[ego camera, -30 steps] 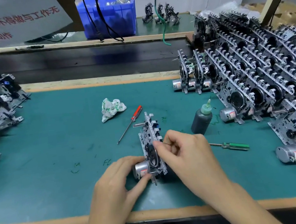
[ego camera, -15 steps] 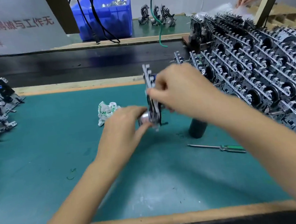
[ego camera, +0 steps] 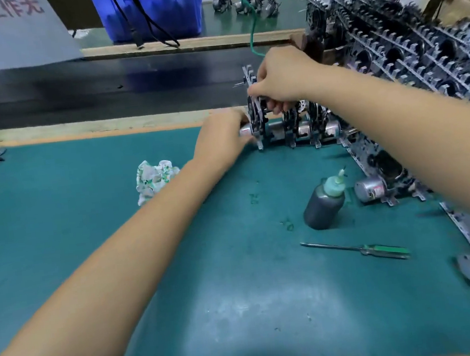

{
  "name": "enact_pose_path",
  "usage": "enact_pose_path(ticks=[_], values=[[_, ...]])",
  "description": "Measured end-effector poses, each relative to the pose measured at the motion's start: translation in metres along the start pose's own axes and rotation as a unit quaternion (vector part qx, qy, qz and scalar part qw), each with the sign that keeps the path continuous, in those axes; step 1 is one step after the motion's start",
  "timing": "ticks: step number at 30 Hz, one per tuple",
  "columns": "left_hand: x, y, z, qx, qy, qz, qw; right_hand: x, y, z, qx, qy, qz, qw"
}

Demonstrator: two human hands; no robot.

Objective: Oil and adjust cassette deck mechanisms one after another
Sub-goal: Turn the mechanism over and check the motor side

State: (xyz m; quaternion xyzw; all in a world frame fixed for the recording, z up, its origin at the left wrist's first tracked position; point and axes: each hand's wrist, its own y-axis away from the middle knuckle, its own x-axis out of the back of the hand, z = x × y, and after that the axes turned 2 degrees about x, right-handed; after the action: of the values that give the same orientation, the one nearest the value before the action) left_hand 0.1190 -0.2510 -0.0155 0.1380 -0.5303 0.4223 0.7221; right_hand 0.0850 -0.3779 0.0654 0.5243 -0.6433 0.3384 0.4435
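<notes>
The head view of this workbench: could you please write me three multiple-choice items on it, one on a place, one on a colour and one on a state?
1. Where does the green-handled screwdriver lie?
A. in the blue bin
B. on the teal mat, nearer the person than the oil bottle
C. in the right hand

2. What colour is the oil bottle cap?
A. red
B. black
C. pale green

3. How is the cassette deck mechanism held?
A. upright on edge, both hands on it
B. flat on the mat, untouched
C. hanging from the cable

Answers: 1 B, it lies flat on the teal mat, just this side of the bottle. 2 C, the cap and nozzle are pale green over a dark body. 3 A, the left hand holds its motor end and the right hand has a grip on its top.
</notes>
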Motion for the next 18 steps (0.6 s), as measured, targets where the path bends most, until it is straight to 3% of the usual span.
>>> enact_pose_path(ticks=[10,15,18], values=[[-0.015,-0.013,0.008,0.02,0.024,-0.007,0.999,0.003,-0.004,0.003,-0.03,0.077,-0.001,0.997],[-0.011,0.0,0.0,-0.012,0.04,-0.077,0.996,0.006,0.012,-0.022,0.0,0.252,0.061,0.966],[0.009,0.018,-0.007,0.005,0.086,-0.038,0.996,0.01,0.027,-0.046,0.045,0.246,0.063,0.966]])
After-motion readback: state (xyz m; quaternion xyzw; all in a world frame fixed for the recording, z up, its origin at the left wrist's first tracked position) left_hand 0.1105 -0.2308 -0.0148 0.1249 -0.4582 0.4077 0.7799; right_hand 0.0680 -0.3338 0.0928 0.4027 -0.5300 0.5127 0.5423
